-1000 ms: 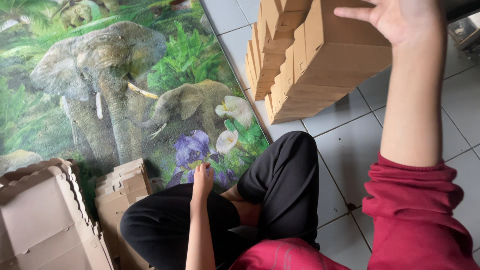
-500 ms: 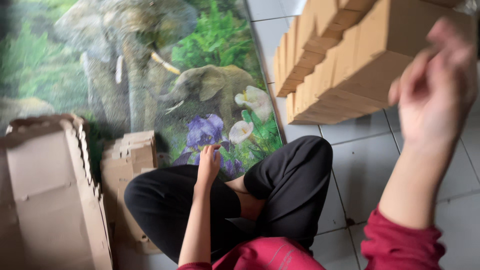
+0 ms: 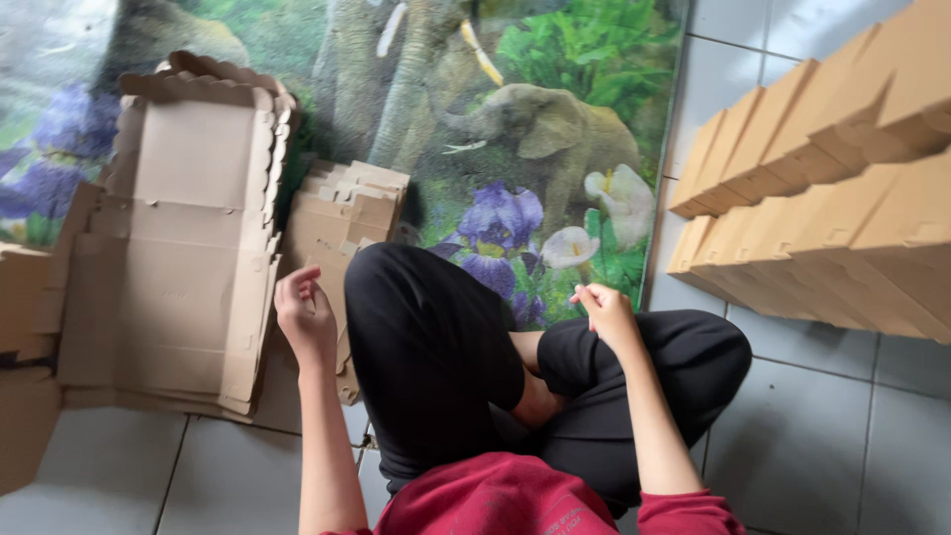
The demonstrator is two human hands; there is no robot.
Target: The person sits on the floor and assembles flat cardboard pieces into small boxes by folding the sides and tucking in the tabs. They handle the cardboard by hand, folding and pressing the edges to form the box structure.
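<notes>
I sit cross-legged in black trousers (image 3: pixel 436 337) and a red top. My left hand (image 3: pixel 307 319) hovers with loosely curled fingers, holding nothing, over the edge of a small stack of flat cardboard blanks (image 3: pixel 342 213). A larger pile of unfolded flat boxes (image 3: pixel 178 248) lies just left of it. My right hand (image 3: pixel 606 312) hangs above my right knee, fingers bunched together and empty. Rows of folded brown cardboard boxes (image 3: pixel 842 208) are stacked to the right, well apart from that hand.
A floor mat printed with elephants and flowers (image 3: pixel 555 129) lies ahead of my legs. Grey floor tiles (image 3: pixel 812 436) show at the right and bottom left. More flat cardboard (image 3: pixel 20 396) sits at the left edge.
My right hand has come down from the stacked boxes to above my knee. My left hand has moved from my lap out to the flat cardboard. The view has swung left.
</notes>
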